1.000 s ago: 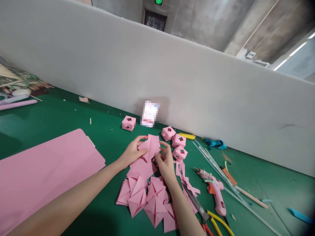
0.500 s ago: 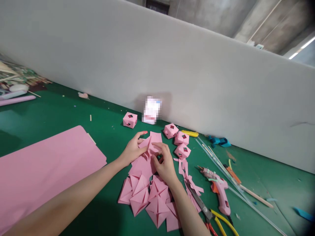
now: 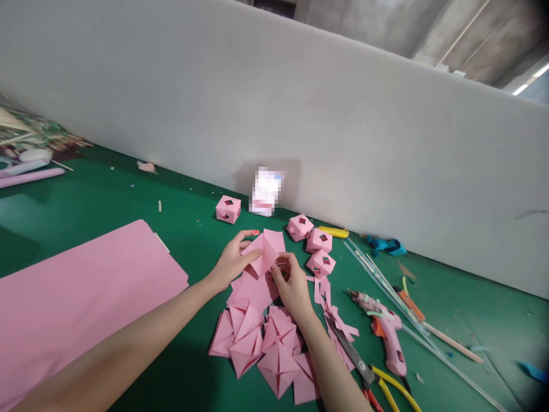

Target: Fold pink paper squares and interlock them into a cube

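My left hand [image 3: 231, 264] and my right hand [image 3: 291, 283] both pinch a small pink folded paper piece [image 3: 266, 254] just above the green table [image 3: 107, 200]. The left fingers grip its left edge, the right fingers its lower right corner. Beneath my hands lies a pile of pink folded paper squares [image 3: 261, 337]. Three finished pink paper cubes [image 3: 318, 240] with small diamond holes sit just right of my hands, and another pink cube [image 3: 227, 209] stands farther back to the left.
A large pink paper sheet [image 3: 72, 297] covers the table's left. To the right lie scissors [image 3: 355, 366], a pink glue gun [image 3: 386, 329], glue sticks [image 3: 386, 286], a yellow knife [image 3: 333, 232] and paper scraps. A grey partition wall [image 3: 300, 114] runs along the back.
My fingers have shifted on the pink piece, which now stands up in a more pointed fold. The camera has drifted slightly.
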`<state>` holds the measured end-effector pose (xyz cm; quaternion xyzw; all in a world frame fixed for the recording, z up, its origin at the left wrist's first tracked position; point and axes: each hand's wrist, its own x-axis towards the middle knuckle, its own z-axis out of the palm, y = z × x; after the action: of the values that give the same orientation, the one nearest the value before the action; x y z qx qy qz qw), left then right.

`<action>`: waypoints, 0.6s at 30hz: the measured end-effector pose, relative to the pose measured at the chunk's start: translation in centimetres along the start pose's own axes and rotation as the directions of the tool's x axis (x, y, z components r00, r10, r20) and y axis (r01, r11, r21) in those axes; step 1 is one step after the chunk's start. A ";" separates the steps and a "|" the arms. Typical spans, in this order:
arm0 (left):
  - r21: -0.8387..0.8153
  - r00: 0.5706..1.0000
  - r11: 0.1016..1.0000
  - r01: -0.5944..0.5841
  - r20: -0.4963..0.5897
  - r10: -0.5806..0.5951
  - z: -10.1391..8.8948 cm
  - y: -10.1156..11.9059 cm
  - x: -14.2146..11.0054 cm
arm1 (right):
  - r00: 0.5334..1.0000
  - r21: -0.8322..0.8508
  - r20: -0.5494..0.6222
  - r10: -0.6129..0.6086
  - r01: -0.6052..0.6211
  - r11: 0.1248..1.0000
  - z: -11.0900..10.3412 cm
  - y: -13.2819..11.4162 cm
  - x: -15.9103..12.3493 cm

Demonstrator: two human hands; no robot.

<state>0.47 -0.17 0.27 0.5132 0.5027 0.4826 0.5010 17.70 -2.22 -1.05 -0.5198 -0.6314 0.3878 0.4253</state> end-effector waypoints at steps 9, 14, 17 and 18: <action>-0.030 1.000 0.999 0.009 -0.011 -0.009 0.0 -0.2 0.1 | 0.971 -0.011 0.074 -0.229 0.230 0.973 -0.1 0.5 -0.1; -0.037 1.000 0.999 0.006 0.025 -0.005 -0.1 -0.3 0.0 | 0.973 -0.060 0.046 -0.226 0.228 0.972 -0.2 0.1 -0.2; 0.010 0.999 1.000 -0.003 0.034 0.003 -0.1 -0.3 0.1 | 0.971 -0.097 0.083 -0.224 0.231 0.968 -0.2 -0.1 -0.3; 0.026 0.999 1.000 -0.012 0.033 0.011 -0.1 -0.4 0.1 | 0.973 -0.102 0.090 -0.211 0.220 0.970 -0.2 -0.2 -0.2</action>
<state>0.34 -0.06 -0.13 0.5306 0.4977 0.4703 0.4996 17.86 -2.48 -0.85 -0.4553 -0.7211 0.3236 0.4100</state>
